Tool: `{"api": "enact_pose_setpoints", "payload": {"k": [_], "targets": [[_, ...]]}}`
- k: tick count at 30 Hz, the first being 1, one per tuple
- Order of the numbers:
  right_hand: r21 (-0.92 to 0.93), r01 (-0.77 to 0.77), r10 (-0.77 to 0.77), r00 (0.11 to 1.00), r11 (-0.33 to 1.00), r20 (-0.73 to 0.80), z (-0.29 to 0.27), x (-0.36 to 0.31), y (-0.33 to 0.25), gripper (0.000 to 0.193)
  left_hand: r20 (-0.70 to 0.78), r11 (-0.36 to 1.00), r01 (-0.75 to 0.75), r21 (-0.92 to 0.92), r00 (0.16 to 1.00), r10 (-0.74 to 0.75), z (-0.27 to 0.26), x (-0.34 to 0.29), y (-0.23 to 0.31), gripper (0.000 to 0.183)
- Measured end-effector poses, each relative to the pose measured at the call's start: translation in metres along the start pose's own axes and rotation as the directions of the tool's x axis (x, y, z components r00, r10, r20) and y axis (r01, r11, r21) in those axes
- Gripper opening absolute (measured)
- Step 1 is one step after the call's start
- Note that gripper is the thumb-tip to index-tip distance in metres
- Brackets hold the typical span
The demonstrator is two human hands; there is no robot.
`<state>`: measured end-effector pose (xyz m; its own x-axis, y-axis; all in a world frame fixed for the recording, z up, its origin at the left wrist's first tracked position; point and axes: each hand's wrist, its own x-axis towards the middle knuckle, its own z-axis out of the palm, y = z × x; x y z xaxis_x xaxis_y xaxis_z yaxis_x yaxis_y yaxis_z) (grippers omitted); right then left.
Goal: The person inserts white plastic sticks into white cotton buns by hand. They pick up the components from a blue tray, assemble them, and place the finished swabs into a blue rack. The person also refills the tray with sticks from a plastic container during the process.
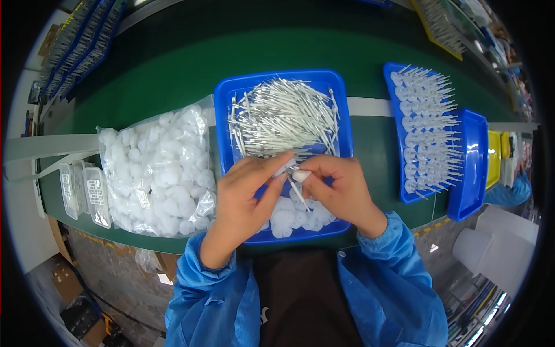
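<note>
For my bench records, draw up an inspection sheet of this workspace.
Surface: green worktop.
Job's things: central blue tray holds heaped white sticks and rounded white pieces; clear bag of white pieces at left; right-hand blue tray holds rows of parts.
Clutter: clear boxes left of the bag.
Grips: left grip pinches a small white part; right grip close by, its hold unclear.
Cables: dark floor line, possibly a cable.
Surroundings: cardboard box lower left; another person's blue sleeve far right.

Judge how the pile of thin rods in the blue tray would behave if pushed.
The thin rods would likely slide apart, being heaped loose. Each is probably light, being so slender. Where they cross, some might snag neighbours.
</note>
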<state>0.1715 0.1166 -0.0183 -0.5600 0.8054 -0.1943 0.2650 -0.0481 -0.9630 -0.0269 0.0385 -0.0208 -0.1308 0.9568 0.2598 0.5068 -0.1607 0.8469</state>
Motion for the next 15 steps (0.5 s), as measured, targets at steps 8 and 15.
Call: {"api": "enact_pose_setpoints", "payload": {"k": [8,15], "targets": [[-0.648,0.469,-0.61,0.792,0.6,0.008,0.004,0.003,0.012,0.013,0.032,0.968,-0.09,0.234,0.996,0.085,0.001,-0.003,0.006,0.044],[-0.514,0.508,-0.579,0.815,0.691,0.027,0.001,0.008,0.016,0.014,0.015,0.975,-0.031,0.219,0.999,0.028,0.001,-0.009,0.014,0.045]]}}
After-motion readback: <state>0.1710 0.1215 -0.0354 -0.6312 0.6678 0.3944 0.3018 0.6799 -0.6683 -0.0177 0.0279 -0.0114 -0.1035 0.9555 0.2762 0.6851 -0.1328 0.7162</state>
